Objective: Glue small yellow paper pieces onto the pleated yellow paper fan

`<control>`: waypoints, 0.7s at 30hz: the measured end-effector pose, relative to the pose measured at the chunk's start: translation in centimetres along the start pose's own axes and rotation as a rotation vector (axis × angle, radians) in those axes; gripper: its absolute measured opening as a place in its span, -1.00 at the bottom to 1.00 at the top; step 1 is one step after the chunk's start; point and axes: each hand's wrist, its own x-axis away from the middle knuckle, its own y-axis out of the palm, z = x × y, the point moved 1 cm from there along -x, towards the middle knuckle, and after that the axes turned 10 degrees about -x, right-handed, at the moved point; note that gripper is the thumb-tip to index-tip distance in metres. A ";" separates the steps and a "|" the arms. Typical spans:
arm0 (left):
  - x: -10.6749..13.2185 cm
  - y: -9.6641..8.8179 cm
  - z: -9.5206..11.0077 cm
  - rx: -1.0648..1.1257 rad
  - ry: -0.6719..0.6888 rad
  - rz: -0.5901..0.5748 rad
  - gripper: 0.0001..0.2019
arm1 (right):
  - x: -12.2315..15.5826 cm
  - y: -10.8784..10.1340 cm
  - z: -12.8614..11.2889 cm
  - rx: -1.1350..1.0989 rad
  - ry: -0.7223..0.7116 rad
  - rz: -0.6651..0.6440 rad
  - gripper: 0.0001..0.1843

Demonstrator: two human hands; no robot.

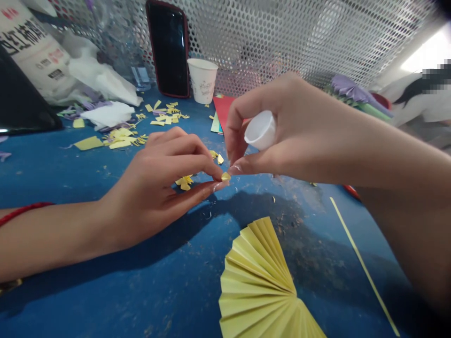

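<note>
My left hand [162, 180] pinches a tiny yellow paper piece [225, 176] between thumb and forefinger above the blue table [88, 188]. My right hand [292, 126] meets it fingertip to fingertip and touches the same piece, while a small white cap-like tube end [260, 130] sits tucked in its curled fingers. A pleated yellow paper fan [259, 286] lies on the table just below both hands. A small yellow cut shape [184, 182] rests under my left fingers.
Yellow paper scraps [123, 138] litter the far left of the table, with crumpled white tissue [109, 115]. A paper cup [202, 80] and a dark phone [168, 47] stand against the perforated metal screen [299, 37]. A thin yellow strip [362, 265] lies at right. Red paper [222, 110] lies behind.
</note>
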 end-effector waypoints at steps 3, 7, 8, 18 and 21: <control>0.1 0.0 0.0 0.008 -0.005 0.002 -0.92 | 0.0 0.1 -0.1 -0.010 0.003 -0.003 -0.84; 0.1 0.0 -0.1 0.011 -0.003 0.000 -0.90 | 0.1 0.0 -0.2 -0.029 -0.007 0.006 -0.83; 0.1 0.0 -0.1 0.010 -0.003 0.000 -0.89 | 0.1 0.0 -0.2 -0.031 -0.012 0.004 -0.85; 0.1 -0.1 -0.1 -0.005 0.018 -0.017 -0.89 | 0.1 0.2 -0.3 0.000 -0.026 -0.020 -0.88; 0.1 -0.1 -0.1 0.006 0.015 -0.012 -0.89 | 0.2 0.3 -0.3 -0.002 -0.041 -0.023 -0.90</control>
